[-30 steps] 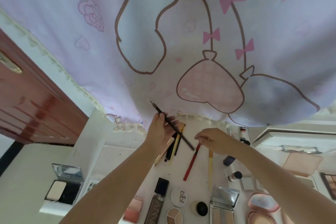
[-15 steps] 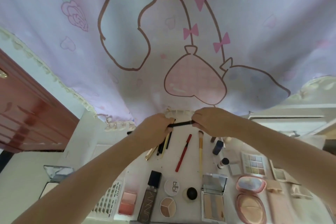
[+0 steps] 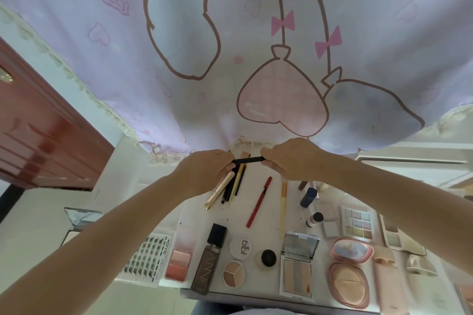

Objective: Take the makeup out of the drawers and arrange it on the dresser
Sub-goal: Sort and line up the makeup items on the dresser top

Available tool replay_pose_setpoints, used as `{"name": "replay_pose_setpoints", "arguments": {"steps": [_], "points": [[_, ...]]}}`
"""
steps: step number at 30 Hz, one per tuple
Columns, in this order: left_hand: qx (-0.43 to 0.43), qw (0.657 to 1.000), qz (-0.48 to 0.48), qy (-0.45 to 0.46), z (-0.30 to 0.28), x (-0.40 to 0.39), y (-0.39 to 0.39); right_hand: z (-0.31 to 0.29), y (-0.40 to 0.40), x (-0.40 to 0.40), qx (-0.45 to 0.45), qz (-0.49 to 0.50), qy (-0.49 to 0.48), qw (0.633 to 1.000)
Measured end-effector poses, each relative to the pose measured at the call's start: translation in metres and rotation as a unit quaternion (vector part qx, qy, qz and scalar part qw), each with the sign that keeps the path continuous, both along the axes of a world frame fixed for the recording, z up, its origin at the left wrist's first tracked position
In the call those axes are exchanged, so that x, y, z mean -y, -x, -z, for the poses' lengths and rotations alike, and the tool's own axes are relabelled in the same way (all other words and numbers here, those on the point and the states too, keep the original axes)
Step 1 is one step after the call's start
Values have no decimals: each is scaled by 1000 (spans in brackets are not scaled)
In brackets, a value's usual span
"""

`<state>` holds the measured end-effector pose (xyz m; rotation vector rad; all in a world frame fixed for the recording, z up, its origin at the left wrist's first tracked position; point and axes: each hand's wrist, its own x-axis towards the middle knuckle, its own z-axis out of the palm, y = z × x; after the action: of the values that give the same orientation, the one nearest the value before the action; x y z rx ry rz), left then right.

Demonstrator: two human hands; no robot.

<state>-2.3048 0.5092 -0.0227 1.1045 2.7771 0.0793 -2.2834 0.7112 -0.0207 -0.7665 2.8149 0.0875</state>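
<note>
A thin black makeup pencil [image 3: 249, 160] is held level between both hands at the far side of the white dresser top [image 3: 256, 217]. My left hand [image 3: 204, 174] grips its left end and my right hand [image 3: 291, 158] pinches its right end. Under my left hand lies a bundle of gold and black pencils [image 3: 227, 188]. A red pencil [image 3: 258, 202] and a yellow-handled brush [image 3: 283, 208] lie to the right of the bundle.
Along the near edge lie a lash tray [image 3: 147, 259], a blush palette [image 3: 179, 262], a foundation bottle [image 3: 211, 259], round pots [image 3: 240, 248], open compacts [image 3: 298, 264], a pink cushion case [image 3: 349, 273] and an eyeshadow palette [image 3: 357, 222]. A cartoon curtain [image 3: 256, 46] hangs behind.
My right hand rose from the red pencil to take the black pencil's free end. The pencil swung from slanted to level between both hands. The view shifted right.
</note>
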Motion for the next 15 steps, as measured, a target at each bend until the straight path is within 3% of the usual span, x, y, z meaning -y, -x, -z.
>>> {"name": "replay_pose_setpoints", "arguments": {"steps": [4,6,8,12,15], "points": [[-92,995,24,12,11,7,-2,8,5,3,40,1,19,999],[-155,985,64,-43,23,15,1,14,8,3,63,6,59,996],[-159,983,55,-74,28,19,1,18,11,3,74,11,85,994],[-11,997,-60,-46,42,10,-6,24,20,4,105,42,63,992],[131,979,-143,-58,53,3,-7,35,34,9,137,81,77,984]]}}
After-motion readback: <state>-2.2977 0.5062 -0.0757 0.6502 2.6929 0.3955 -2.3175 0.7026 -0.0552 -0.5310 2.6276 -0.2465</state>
